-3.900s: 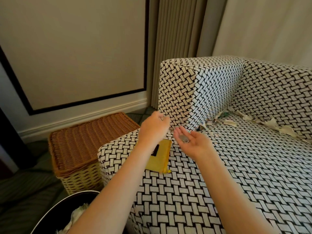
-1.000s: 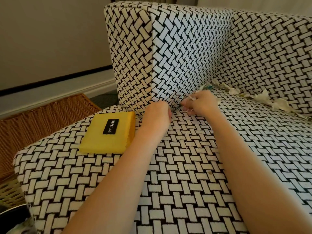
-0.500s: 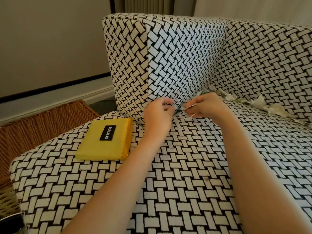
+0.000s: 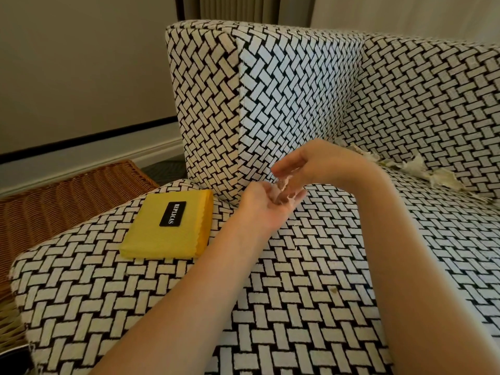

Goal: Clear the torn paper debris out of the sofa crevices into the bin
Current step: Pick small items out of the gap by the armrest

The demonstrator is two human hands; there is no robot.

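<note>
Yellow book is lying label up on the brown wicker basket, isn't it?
No. The head view shows the yellow book lying label up on the black-and-white sofa seat, not on the brown wicker basket, which stands beside the sofa.

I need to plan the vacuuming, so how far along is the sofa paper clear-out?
Done: some paper scraps are out of the sofa. In hand: the left hand carries them on its upturned palm, the right hand just above. Left: torn paper lies along the foot of the back cushion, and the palmful has not reached the bin.
</note>
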